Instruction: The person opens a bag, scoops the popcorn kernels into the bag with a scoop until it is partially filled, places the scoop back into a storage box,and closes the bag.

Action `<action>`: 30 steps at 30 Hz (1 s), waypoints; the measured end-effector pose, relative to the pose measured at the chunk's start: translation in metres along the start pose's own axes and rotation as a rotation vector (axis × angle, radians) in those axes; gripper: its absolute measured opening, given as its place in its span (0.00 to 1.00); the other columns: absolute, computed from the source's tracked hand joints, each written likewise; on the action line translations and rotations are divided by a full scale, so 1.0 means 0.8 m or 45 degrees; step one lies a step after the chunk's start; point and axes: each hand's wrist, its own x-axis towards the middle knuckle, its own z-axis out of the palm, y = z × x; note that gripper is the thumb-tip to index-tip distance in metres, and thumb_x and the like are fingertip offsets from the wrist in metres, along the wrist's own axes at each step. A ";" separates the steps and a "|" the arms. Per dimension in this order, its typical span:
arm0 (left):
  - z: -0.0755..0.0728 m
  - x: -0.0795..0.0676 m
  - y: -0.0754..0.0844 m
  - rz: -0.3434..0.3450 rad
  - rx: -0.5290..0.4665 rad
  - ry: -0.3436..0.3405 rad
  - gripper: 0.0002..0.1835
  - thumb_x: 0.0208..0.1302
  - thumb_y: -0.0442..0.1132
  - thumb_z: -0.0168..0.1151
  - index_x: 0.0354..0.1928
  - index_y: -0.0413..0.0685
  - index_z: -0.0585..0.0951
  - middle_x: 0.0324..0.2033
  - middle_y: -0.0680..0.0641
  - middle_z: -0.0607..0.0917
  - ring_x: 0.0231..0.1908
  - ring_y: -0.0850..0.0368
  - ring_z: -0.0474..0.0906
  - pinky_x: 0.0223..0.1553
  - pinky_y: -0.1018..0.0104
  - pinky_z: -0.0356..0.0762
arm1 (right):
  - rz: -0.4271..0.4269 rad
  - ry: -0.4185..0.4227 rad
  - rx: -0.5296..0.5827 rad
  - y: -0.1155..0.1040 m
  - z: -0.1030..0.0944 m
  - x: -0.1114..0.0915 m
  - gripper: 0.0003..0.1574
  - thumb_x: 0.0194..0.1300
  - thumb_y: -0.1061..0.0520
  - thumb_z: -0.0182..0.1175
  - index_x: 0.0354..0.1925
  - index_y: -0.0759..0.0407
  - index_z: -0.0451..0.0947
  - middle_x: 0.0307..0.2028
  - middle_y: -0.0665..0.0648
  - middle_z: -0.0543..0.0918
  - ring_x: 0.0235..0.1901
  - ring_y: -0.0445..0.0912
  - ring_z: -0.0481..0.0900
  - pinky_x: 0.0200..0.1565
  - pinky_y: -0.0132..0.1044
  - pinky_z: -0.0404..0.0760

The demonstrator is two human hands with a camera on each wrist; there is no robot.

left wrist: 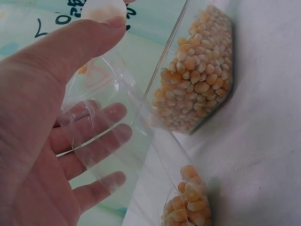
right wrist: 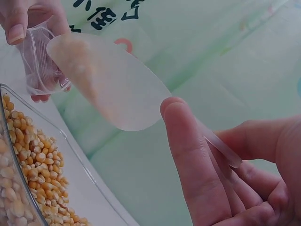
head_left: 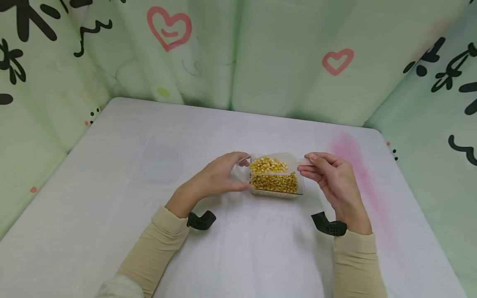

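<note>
Right hand (head_left: 337,182): thumb and forefinger pinch the flat handle of a translucent plastic scoop (right wrist: 113,84). The scoop's bowl is held level above the rear half of the container and carries a heap of yellow corn kernels (head_left: 267,165).

Left hand (head_left: 218,176): fingers curl round a small clear plastic cup (left wrist: 101,136), tilted on its side just left of the container, mouth toward the scoop. Through the cup wall the left wrist view shows the fingers (left wrist: 101,143) behind it. Only 1 or 2 kernels seem to lie near the cup rim; otherwise it looks empty.

The clear plastic container (head_left: 300,191) rests on the white table (head_left: 149,165), between the 2 hands, with a deep layer of kernels in it.

Progress, as judged: the scoop is loaded and lifted, and its tip is close to the cup mouth, nearly touching. Transfer of kernels into the cup seems barely begun. The bulk of the corn is still in the container.

Surroundings: pale green cloth (head_left: 283,62) with hearts and black lettering hangs behind and beside the table. A faint pink smear (head_left: 354,161) marks the tabletop at right.
</note>
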 end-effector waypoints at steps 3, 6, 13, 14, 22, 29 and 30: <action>0.000 0.001 0.000 0.005 0.006 -0.003 0.42 0.55 0.54 0.73 0.68 0.47 0.68 0.56 0.51 0.81 0.61 0.54 0.75 0.65 0.54 0.70 | -0.002 0.009 -0.015 -0.001 0.003 -0.001 0.09 0.69 0.65 0.58 0.44 0.71 0.82 0.36 0.61 0.89 0.35 0.49 0.90 0.44 0.40 0.84; 0.000 0.000 0.001 0.011 0.006 -0.002 0.42 0.55 0.54 0.73 0.68 0.47 0.68 0.56 0.50 0.81 0.60 0.53 0.75 0.64 0.54 0.71 | -0.005 0.016 -0.036 -0.003 0.006 -0.001 0.10 0.69 0.64 0.59 0.44 0.71 0.82 0.35 0.61 0.89 0.35 0.49 0.90 0.43 0.40 0.84; 0.001 -0.001 0.000 0.025 0.004 -0.009 0.40 0.56 0.53 0.73 0.68 0.46 0.69 0.54 0.48 0.81 0.58 0.53 0.76 0.62 0.54 0.73 | -0.015 0.026 -0.057 -0.004 0.010 -0.003 0.10 0.69 0.64 0.59 0.43 0.71 0.82 0.35 0.60 0.89 0.34 0.49 0.90 0.43 0.40 0.85; 0.001 -0.001 0.000 0.026 0.006 -0.008 0.40 0.56 0.53 0.73 0.68 0.46 0.69 0.54 0.48 0.81 0.58 0.53 0.76 0.62 0.55 0.73 | -0.015 0.031 -0.064 -0.005 0.010 -0.003 0.10 0.69 0.64 0.60 0.43 0.71 0.82 0.35 0.60 0.89 0.34 0.49 0.90 0.43 0.40 0.85; 0.001 -0.001 0.001 0.033 0.017 -0.009 0.41 0.56 0.54 0.73 0.68 0.45 0.69 0.54 0.48 0.82 0.59 0.53 0.77 0.63 0.54 0.72 | -0.035 0.045 -0.139 -0.006 0.015 -0.004 0.12 0.69 0.63 0.61 0.45 0.72 0.81 0.35 0.60 0.89 0.34 0.49 0.90 0.43 0.40 0.85; 0.000 -0.001 0.001 0.042 0.013 -0.013 0.41 0.56 0.53 0.73 0.68 0.45 0.68 0.54 0.47 0.81 0.58 0.53 0.76 0.63 0.54 0.72 | -0.061 0.050 -0.164 -0.007 0.019 -0.005 0.11 0.69 0.63 0.60 0.44 0.72 0.81 0.34 0.60 0.89 0.33 0.49 0.90 0.42 0.40 0.85; 0.000 0.000 0.001 0.045 0.017 -0.012 0.41 0.57 0.53 0.73 0.68 0.45 0.68 0.54 0.47 0.81 0.58 0.53 0.76 0.63 0.54 0.72 | -0.066 0.045 -0.162 -0.008 0.020 -0.005 0.11 0.69 0.63 0.60 0.44 0.72 0.82 0.34 0.60 0.89 0.33 0.50 0.90 0.42 0.41 0.85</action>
